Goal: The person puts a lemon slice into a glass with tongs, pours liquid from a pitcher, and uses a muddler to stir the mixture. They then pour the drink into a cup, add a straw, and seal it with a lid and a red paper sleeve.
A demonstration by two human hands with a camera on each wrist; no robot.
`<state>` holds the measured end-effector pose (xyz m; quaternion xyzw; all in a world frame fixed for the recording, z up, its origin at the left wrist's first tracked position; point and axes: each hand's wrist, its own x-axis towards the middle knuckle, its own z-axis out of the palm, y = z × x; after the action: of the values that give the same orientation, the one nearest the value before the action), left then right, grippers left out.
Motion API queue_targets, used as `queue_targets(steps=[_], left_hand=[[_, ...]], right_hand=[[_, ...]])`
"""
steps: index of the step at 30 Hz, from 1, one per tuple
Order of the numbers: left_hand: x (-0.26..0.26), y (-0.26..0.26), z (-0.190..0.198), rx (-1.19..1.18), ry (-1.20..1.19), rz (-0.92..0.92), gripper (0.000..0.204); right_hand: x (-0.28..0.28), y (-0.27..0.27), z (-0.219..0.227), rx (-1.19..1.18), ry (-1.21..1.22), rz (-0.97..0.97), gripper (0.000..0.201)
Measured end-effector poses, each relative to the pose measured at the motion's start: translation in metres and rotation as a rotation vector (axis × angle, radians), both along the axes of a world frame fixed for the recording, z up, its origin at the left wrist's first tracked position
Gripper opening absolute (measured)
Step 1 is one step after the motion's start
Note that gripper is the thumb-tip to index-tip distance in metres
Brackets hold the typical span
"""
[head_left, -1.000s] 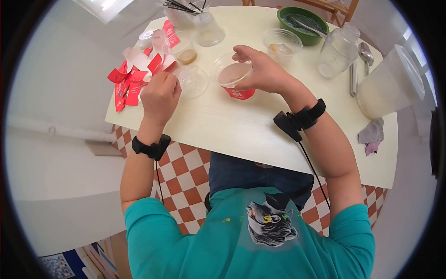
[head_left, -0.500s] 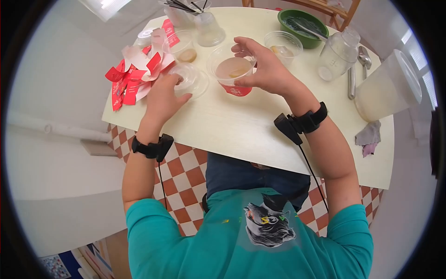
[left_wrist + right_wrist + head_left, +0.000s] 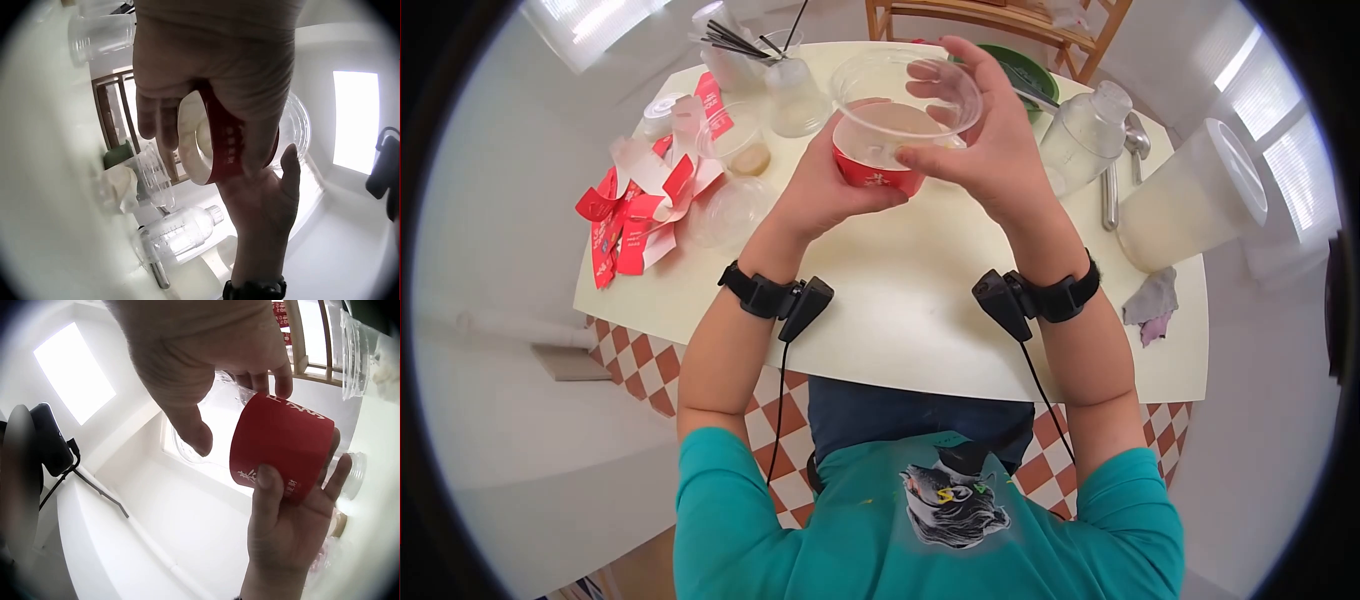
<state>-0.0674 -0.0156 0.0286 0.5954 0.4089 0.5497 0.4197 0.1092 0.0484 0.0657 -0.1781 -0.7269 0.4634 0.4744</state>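
Note:
Both hands hold a clear plastic cup (image 3: 878,72) above the table, its lower part wrapped by a red paper sleeve (image 3: 862,172) with white print. My left hand (image 3: 818,195) grips the sleeve from the left, thumb along the front. Around the clear upper part, just below the rim, sits my right hand (image 3: 1008,150), thumb in front and fingers spread behind. In the right wrist view the printed side of the sleeve (image 3: 281,444) faces the camera, the left thumb across it. The left wrist view shows the sleeve's pale lower edge (image 3: 190,140), with the cup bottom inside.
Torn red and white cardboard (image 3: 640,215) lies at the left, beside a clear lid (image 3: 735,212) and a cup with brown residue (image 3: 750,158). Black straws (image 3: 740,42) stand behind. On the right are a clear bottle (image 3: 1085,140), a large pitcher (image 3: 1185,215) and a grey cloth (image 3: 1152,295).
My left hand has left the area by the torn cardboard and taken hold of the red sleeve. The cup has risen from the table with my right hand around it.

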Motion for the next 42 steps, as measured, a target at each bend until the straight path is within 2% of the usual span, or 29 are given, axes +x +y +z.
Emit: queue_targets(steps=[1,3,6,10,11,12,14,15,17,22,24,25,27,33,40,42], left_hand=[[-0.001,0.005,-0.004,0.02,0.027,-0.001,0.08],[-0.005,0.012,-0.009,0.042,0.035,-0.002,0.078],[-0.011,0.015,-0.016,-0.004,0.026,0.07,0.076],[-0.021,0.015,-0.02,0.069,0.039,0.177,0.074],[-0.023,0.014,-0.021,0.072,0.015,0.201,0.073],[-0.025,0.014,-0.021,0.075,-0.007,0.226,0.072],[-0.026,0.014,-0.023,0.101,-0.024,0.242,0.072],[-0.027,0.014,-0.023,0.118,-0.023,0.253,0.072],[-0.026,0.014,-0.025,0.121,-0.022,0.266,0.072],[-0.024,0.013,-0.025,0.128,0.0,0.267,0.072],[-0.024,0.014,-0.027,0.169,0.038,0.265,0.073],[-0.025,0.012,-0.027,0.173,0.028,0.27,0.073],[-0.024,0.01,-0.025,0.143,0.061,0.274,0.07],[-0.025,0.01,-0.024,0.156,0.138,0.304,0.07],[-0.028,0.015,-0.031,0.189,0.146,0.349,0.072],[-0.029,0.016,-0.032,0.191,0.145,0.344,0.073]], right_hand=[[0.003,0.003,0.003,0.003,-0.013,-0.004,0.102],[0.009,0.007,0.007,-0.057,0.166,-0.01,0.092],[0.022,0.012,0.019,-0.044,0.221,-0.05,0.085],[0.031,0.011,0.031,-0.025,0.216,-0.152,0.078],[0.034,0.013,0.033,-0.03,0.16,-0.206,0.089],[0.036,0.015,0.032,-0.019,0.146,-0.2,0.089],[0.043,0.022,0.026,0.047,0.045,-0.352,0.087],[0.047,0.023,0.024,0.06,0.031,-0.351,0.087],[0.054,0.024,0.018,0.141,-0.154,-0.451,0.085],[0.054,0.018,0.021,0.17,-0.417,-0.5,0.083],[0.051,0.019,0.021,0.339,-0.619,-0.582,0.085],[0.048,0.019,0.021,0.348,-0.626,-0.579,0.085],[0.044,0.02,0.022,0.53,-0.761,-0.612,0.082],[0.031,0.021,0.022,0.671,-1.035,-0.569,0.073],[0.024,0.025,0.017,0.973,-1.107,-0.524,0.064],[0.023,0.028,0.015,1.163,-1.09,-0.508,0.057]])
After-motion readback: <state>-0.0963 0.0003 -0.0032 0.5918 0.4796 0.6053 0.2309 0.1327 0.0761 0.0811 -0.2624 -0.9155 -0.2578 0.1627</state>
